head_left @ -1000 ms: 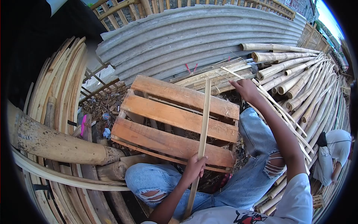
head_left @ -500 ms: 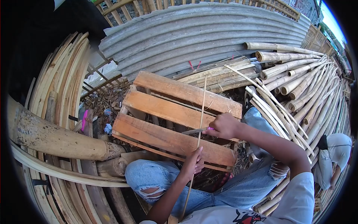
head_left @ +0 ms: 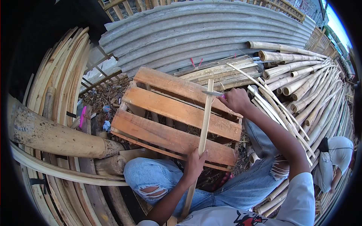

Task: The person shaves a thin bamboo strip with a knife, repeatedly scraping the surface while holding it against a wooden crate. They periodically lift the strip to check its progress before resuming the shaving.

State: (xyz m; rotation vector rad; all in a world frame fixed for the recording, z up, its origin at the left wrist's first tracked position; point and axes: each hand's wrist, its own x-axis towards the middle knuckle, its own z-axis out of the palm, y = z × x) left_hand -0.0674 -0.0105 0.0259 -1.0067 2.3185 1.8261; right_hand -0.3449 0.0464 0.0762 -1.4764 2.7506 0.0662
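Note:
My left hand (head_left: 195, 164) is closed around a pale bamboo strip (head_left: 205, 122), which runs from my lap up across a slatted wooden crate (head_left: 169, 104). The strip's broad face is turned up. In my right hand (head_left: 236, 101) is a knife (head_left: 212, 93) with a pink handle, mostly hidden by the fingers. Its blade lies across the strip near the far end, above the crate's back slat. The crate stands in front of my knees, its wooden slats facing up.
Split bamboo strips (head_left: 62, 83) stack up at left, beside a thick bamboo pole (head_left: 56, 133). Bamboo poles (head_left: 301, 88) are piled at right. Corrugated sheeting (head_left: 211, 32) stands behind the crate. Another person (head_left: 335, 160) is at far right. A pink object (head_left: 83, 116) lies left.
The knife and my right hand have moved away from me, toward the strip's far end. The strip has turned from its thin edge to its broad face.

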